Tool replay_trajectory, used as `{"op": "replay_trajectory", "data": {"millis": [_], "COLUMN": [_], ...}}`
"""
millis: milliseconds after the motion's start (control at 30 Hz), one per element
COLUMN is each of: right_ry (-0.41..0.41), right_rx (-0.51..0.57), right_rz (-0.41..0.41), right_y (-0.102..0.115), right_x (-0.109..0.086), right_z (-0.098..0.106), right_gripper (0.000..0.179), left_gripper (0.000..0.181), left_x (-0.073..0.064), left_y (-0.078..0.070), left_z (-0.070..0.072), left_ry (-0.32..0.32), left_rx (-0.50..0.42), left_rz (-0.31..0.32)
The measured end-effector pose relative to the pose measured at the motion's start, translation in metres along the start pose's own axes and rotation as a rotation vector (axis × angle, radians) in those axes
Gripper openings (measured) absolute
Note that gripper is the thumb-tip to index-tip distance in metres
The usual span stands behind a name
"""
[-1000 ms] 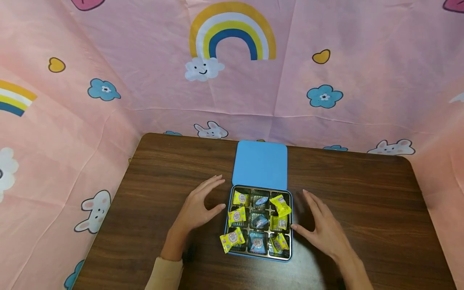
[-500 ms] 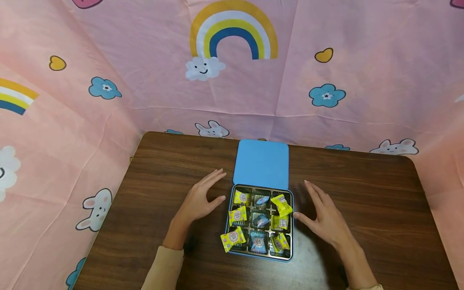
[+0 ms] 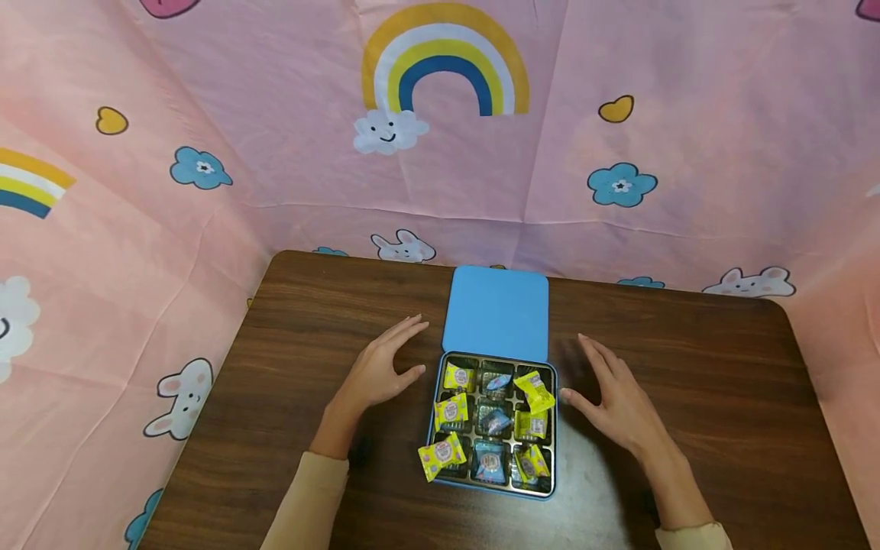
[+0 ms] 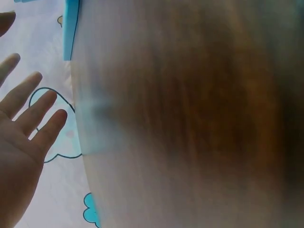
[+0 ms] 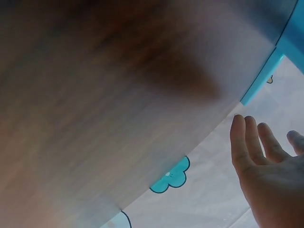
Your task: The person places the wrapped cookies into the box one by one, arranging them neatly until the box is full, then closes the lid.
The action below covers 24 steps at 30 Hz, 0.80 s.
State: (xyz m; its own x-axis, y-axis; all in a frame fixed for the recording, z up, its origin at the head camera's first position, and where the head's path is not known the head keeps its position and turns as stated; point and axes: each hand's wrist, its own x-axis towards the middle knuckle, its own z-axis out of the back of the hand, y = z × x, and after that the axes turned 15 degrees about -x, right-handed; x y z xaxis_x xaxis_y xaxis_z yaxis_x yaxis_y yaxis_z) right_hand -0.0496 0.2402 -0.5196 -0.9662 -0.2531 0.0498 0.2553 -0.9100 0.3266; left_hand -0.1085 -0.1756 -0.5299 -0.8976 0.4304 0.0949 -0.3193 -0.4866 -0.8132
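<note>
A blue tin (image 3: 555, 428) lies open on the table, its plain blue lid (image 3: 496, 313) folded back toward the wall. Inside, a divided insert of square compartments bears wrapped sweets. Yellow-wrapped sweets fill the left and right columns, and blue-wrapped ones (image 3: 490, 463) the middle. One yellow sweet (image 3: 442, 456) at the near left sticks out over the rim. My left hand (image 3: 376, 374) hovers left of the tin, fingers spread and holding nothing. On the other side, my right hand (image 3: 616, 401) is held with fingers extended, its thumb tip close to the tin's right edge.
The dark wood-grain table (image 3: 722, 397) reaches back to a pink cloth (image 3: 467, 176) printed with rainbows, flowers and rabbits, which hangs behind and at both sides. Beige sleeves (image 3: 309, 496) cover the forearms.
Both hands have drifted slightly away from me, toward the lid, and the right thumb has moved up along the tin's side. Tin and sweets stay as they were.
</note>
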Motion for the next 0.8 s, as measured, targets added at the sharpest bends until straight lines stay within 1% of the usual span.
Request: {"op": "replay_trajectory", "data": {"millis": [133, 300, 467, 667, 800], "right_ry": [0.001, -0.001, -0.002, -0.012, -0.002], "right_rx": [-0.003, -0.003, -0.006, -0.007, -0.008], "right_rz": [0.003, 0.009, 0.011, 0.025, 0.021], "right_y": [-0.001, -0.003, -0.003, -0.006, -0.007], "right_x": [0.002, 0.006, 0.009, 0.014, 0.017], "right_z": [-0.002, -0.003, -0.003, -0.005, -0.005], "right_gripper": [0.091, 0.09, 0.089, 0.087, 0.086], "left_gripper": [0.074, 0.075, 0.074, 0.075, 0.076], "left_x": [0.003, 0.006, 0.007, 0.012, 0.015], "left_y": [0.002, 0.003, 0.005, 0.006, 0.006], "left_z": [-0.001, -0.002, -0.003, -0.004, -0.004], "left_ry": [0.006, 0.008, 0.01, 0.013, 0.02], "left_rx": [0.006, -0.007, -0.004, 0.004, -0.002], "left_rz": [0.003, 0.02, 0.02, 0.039, 0.051]}}
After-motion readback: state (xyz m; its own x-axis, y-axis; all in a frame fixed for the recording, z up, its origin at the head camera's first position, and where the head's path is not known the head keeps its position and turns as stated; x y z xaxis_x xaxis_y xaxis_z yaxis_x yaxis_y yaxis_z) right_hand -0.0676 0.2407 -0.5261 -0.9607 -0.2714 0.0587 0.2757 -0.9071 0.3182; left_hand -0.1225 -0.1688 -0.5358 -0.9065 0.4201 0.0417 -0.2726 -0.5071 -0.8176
